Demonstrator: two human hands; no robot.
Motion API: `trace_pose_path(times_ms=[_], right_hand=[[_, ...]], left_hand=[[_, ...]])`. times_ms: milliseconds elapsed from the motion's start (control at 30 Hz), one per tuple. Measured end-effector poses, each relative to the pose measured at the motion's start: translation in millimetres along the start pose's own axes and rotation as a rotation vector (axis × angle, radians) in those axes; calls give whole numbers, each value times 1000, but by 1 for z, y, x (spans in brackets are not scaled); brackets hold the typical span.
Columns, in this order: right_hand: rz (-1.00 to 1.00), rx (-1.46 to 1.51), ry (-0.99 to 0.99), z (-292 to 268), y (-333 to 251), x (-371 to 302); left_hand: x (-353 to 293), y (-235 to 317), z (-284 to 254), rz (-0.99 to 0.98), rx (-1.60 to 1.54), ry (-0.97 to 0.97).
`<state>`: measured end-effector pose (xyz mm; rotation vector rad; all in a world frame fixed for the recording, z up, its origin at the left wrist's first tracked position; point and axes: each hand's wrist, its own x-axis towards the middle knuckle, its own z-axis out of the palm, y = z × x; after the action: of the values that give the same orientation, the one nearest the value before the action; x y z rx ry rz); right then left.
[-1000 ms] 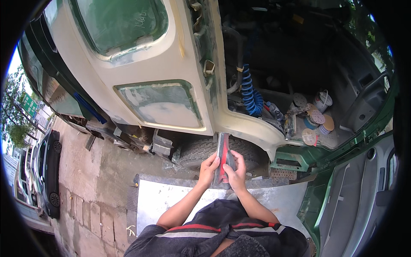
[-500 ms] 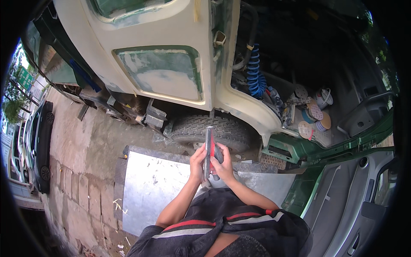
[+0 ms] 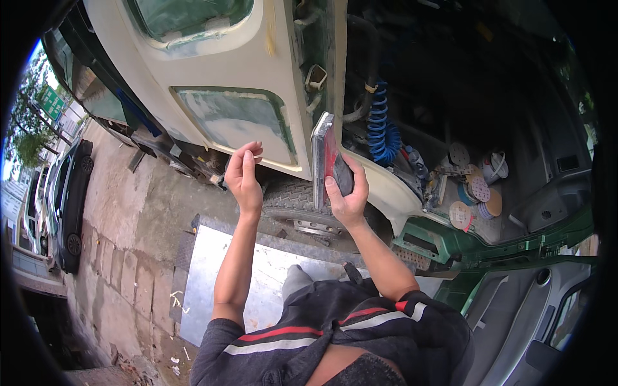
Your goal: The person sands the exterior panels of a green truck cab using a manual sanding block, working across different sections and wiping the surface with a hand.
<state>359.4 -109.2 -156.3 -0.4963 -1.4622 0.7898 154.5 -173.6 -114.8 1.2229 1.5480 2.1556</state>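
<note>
My right hand [image 3: 349, 196] grips a sanding block [image 3: 329, 154] by its black grip, thumb on the red body. The block is long and flat, held upright on edge in front of the vehicle's cream side, with its pad turned left. My left hand [image 3: 244, 183] is raised a short way left of the block, apart from it. Its fingers are loosely bent with the thumb standing off, and I make out nothing held in it. Behind the hands is the cream body panel [image 3: 219, 67], with a recessed green section [image 3: 235, 122] patched in pale filler.
A tyre [image 3: 290, 201] sits below the panel, above a pale metal sheet [image 3: 209, 283] on the ground. On the right, the open cab holds a coiled blue hose [image 3: 378, 122], several round sanding discs [image 3: 478, 188] and a white bucket [image 3: 496, 167]. An open door [image 3: 508, 289] stands at lower right.
My left hand has let go of the sanding block and moved up and left. My right hand has raised the block higher, against the panel's edge in view. The view has shifted slightly.
</note>
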Motion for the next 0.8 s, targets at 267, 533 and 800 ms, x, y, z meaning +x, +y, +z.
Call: trace_pose_path(times_ms=[267, 533, 800], right_hand=[[-72, 9, 189, 38, 21, 61], [-176, -52, 246, 71, 15, 93], [-199, -190, 317, 79, -2, 120]], left_hand=[[220, 21, -1, 767, 349, 129], [291, -17, 14, 1165, 496, 315], [290, -15, 17, 1167, 306, 189]])
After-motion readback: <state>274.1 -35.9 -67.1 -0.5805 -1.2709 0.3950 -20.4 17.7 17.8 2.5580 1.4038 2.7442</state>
